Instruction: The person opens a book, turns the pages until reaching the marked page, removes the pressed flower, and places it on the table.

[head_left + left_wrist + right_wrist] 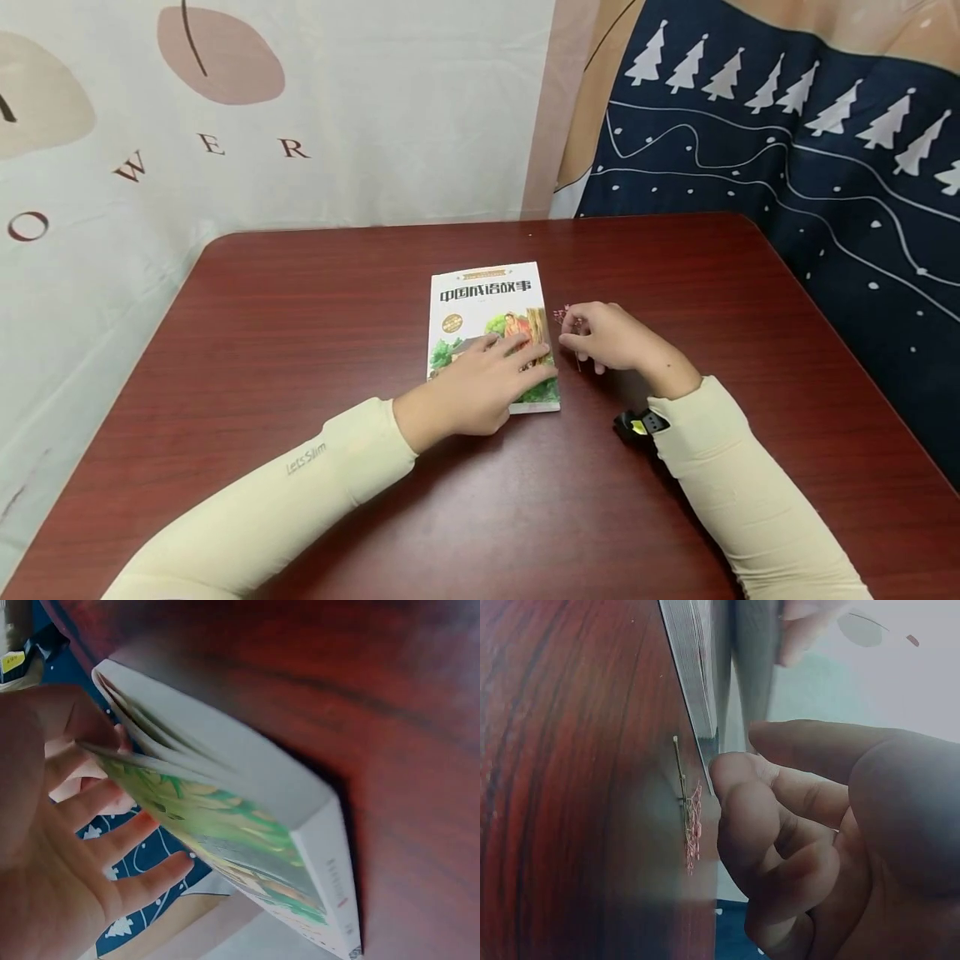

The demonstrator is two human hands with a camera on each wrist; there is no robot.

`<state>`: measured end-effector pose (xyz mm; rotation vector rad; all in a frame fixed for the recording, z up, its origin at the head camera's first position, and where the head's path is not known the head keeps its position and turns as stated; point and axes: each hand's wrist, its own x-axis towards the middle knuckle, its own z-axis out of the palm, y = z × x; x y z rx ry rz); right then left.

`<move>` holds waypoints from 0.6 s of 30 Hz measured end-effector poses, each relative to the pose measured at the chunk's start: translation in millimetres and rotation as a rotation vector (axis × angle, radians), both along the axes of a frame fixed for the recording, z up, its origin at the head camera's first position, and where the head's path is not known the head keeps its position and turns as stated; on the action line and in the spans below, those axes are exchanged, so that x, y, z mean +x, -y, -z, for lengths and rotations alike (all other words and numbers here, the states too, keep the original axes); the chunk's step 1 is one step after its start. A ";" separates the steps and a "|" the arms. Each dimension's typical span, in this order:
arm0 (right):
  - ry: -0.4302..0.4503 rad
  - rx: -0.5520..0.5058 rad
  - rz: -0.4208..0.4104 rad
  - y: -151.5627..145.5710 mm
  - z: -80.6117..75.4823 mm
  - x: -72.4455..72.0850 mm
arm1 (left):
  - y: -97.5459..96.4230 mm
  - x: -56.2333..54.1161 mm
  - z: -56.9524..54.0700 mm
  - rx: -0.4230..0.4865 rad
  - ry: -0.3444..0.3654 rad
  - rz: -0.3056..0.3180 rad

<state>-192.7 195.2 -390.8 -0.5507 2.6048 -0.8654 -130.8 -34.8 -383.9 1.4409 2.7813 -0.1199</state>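
Note:
A paperback book [480, 308] with a picture cover and Chinese title lies on the table. Spread and nearly straight, the fingers of my left hand [483, 387] lie across its lower cover, fingertips at the right edge. That edge is raised, and the left wrist view shows gaps between the pages [161, 724]. Beside the book, my right hand [611, 337] has loosely curled fingers, thumb apart from them and nothing between. Just under those fingers a small dried sprig [692, 832] with pink tufts and a thin stem lies by the book.
The dark red wooden table [300, 333] extends around the book on all sides. A black strapped device with a yellow label [637, 425] is on the right wrist. Behind the table hang a pale cloth [420, 108] and a navy cloth with white trees [712, 142].

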 end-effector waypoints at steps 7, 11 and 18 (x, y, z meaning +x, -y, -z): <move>-0.002 -0.007 0.005 0.4 -0.2 2.8 | -3.2 -0.8 -0.4 -0.071 0.094 -0.013; -0.013 -0.011 0.027 0.7 2.1 3.2 | -2.0 -0.6 1.0 -0.071 0.112 -0.009; -0.178 -0.029 0.170 2.0 -0.7 2.9 | 7.8 -0.6 1.2 -0.015 0.124 -0.028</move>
